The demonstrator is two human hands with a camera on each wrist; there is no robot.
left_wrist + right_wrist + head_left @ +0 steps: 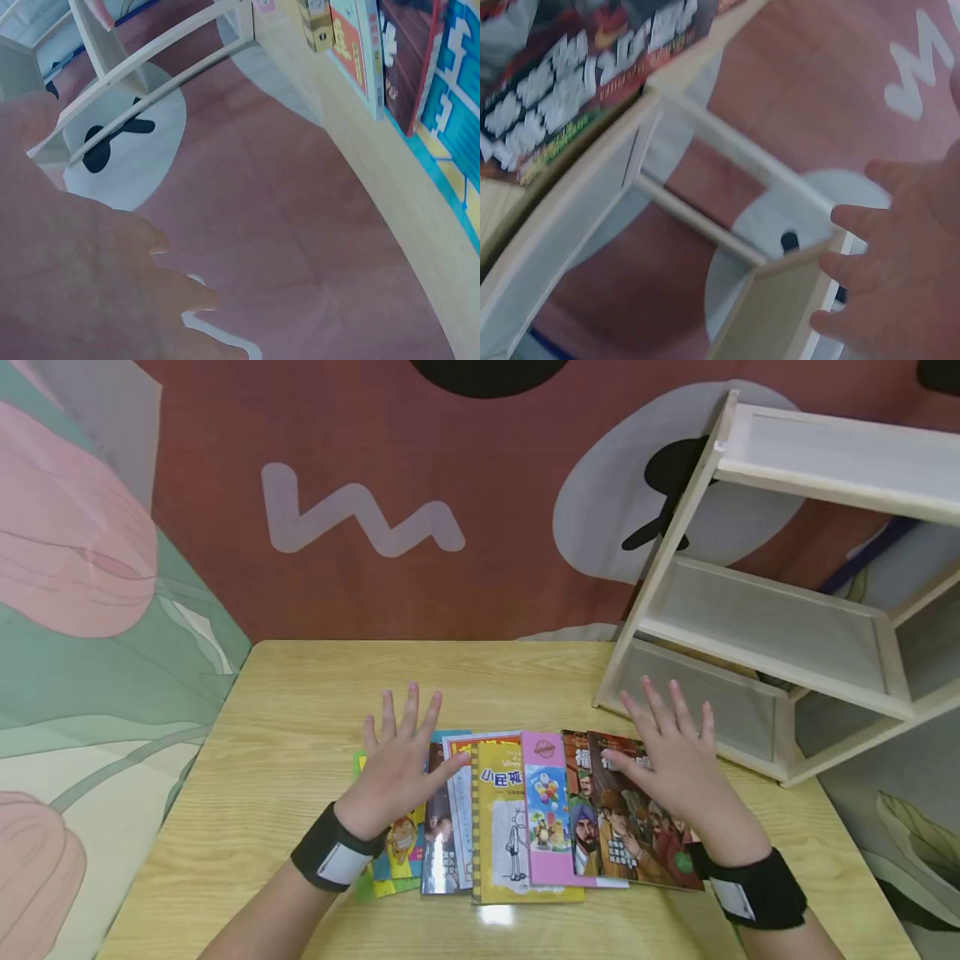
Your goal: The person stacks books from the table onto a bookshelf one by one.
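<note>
Both hands are spread with fingers straight, and neither holds anything. The left hand point(395, 774) hovers over the left end of a fanned row of books. Over the right end of that row is the right hand point(675, 768). Between the hands lie a yellow book point(497, 827) with a cartoon figure and a pink book point(546, 810) with balloons. A dark comic-style book point(637, 827) is on top at the right, overlapping a similar one. At the left a glossy dark book point(442, 860) and a yellow-and-blue book point(405, 847) are partly hidden by the left hand.
The books lie on a light wooden table point(300, 693). A pale wooden shelf rack point(772, 618) with several tiers stands at the back right, close to the right hand. Behind the table is a reddish patterned wall covering point(510, 602). Each wrist wears a black band point(333, 852).
</note>
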